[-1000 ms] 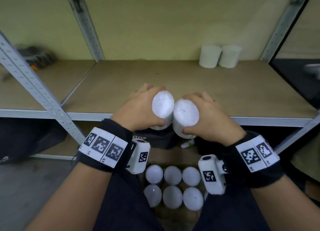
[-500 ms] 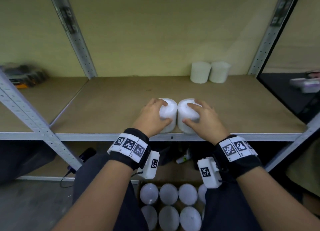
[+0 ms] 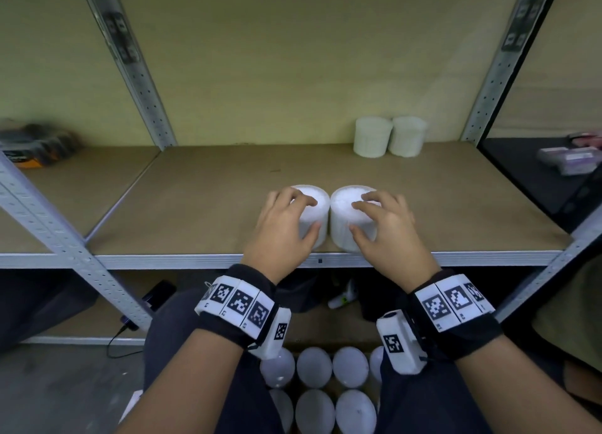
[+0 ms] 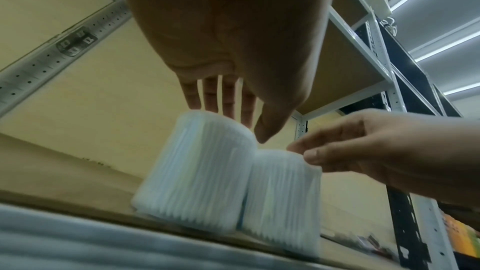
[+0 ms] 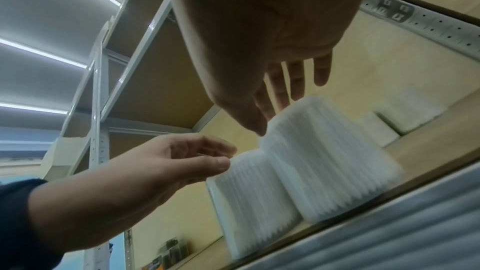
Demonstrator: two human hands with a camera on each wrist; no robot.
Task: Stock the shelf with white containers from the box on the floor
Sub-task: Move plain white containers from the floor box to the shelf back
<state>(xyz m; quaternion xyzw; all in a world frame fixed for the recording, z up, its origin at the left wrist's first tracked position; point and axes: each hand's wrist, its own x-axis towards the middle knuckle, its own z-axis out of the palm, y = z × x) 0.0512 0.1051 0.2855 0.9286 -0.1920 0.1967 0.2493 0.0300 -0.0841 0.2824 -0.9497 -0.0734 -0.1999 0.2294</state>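
Letting go: my left hand (image 3: 282,230) and right hand (image 3: 389,228) hover loose and empty over two upright tubs (image 3: 311,217) at the shelf's front edge (image 3: 163,260).

Both hands (image 4: 272,93) hover over two containers (image 4: 228,188).

The shelf (image 3: 208,202), a brown board with a grey metal front edge, is carrying four white containers. Two containers (image 3: 317,218) are standing upright side by side, touching, just behind the front edge. Two more, the back pair (image 3: 389,137), are standing together against the rear wall, toward the right. On the neighbouring shelf bay at left, a blurred dark box (image 3: 35,144) is lying. Below, the floor (image 3: 49,388) is carrying a box of containers (image 3: 329,384) and a black cable (image 3: 119,342).
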